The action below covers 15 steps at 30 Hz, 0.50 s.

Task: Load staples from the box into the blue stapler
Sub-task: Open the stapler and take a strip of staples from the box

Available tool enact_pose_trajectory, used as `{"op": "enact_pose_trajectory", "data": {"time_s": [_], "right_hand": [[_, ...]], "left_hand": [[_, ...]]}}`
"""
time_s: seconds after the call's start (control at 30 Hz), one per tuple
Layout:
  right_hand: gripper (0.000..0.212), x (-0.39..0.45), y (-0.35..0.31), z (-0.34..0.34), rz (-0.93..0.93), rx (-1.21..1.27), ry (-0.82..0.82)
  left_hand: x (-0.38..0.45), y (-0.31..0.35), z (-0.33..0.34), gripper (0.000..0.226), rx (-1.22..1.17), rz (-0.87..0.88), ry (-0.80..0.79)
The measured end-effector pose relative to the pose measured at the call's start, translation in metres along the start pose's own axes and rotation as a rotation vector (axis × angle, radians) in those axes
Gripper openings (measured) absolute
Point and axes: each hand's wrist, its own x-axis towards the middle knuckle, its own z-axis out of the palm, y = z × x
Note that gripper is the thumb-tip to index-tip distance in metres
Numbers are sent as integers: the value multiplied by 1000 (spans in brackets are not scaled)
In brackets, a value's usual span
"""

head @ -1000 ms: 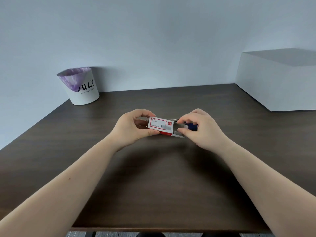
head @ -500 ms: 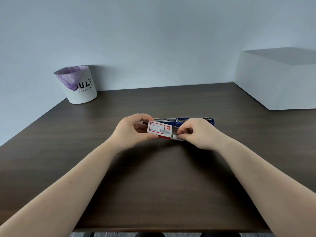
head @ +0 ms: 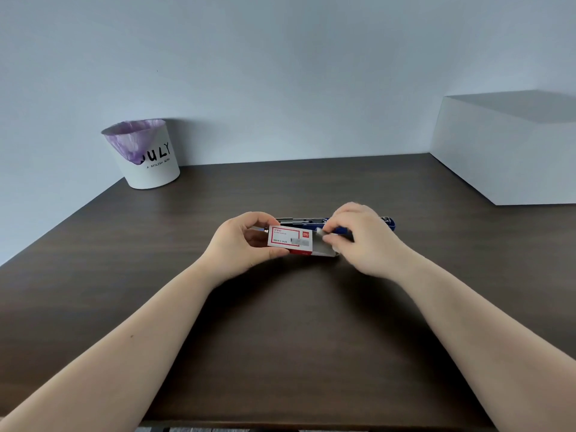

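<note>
Near the middle of the dark wooden table the left hand grips the staple box, thumb along its near edge and fingers curled over the far side. The box is red and white, label up, and it sits just above the tabletop (whether it touches the wood cannot be told). Its inner tray is slid out toward 3 o'clock, showing a pale grey inside.

The right hand is at the tray's open end, at 3 o'clock from the box. Its thumb and forefinger are pinched on a small pale strip, probably staples, though it is too blurred to be sure. The other fingers are loosely curled.

The stapler lies flat on the table just behind both hands, at 12 o'clock from the box. It is blue, stretched long from 9 to 3 o'clock and opened out, with its metal rail showing between the two hands. The right hand covers its middle part.

At 10 o'clock, at the table's far corner against the wall, stands a white bin with a purple liner. At 2 o'clock a large white block rests on the table's far right edge.
</note>
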Motion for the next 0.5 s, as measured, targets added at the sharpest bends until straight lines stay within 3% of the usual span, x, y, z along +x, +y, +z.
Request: {"op": "enact_pose_trajectory", "data": {"time_s": [0.1,0.2,0.4,0.5], "right_hand": [[17,-2,2,-8,258,278,130],[15,-4,10,-6,438,446,64],[6,-5,6,-5,444,545,127],[9,-7,4,-2,458,570,77]], "left_hand": [[1,-7,-1,43,-1,-21,19],[2,-8,-1,42,30,-17,49],[-1,-1,0,38,48,2,46],[-2,-3,0,38,1,-12,56]]}}
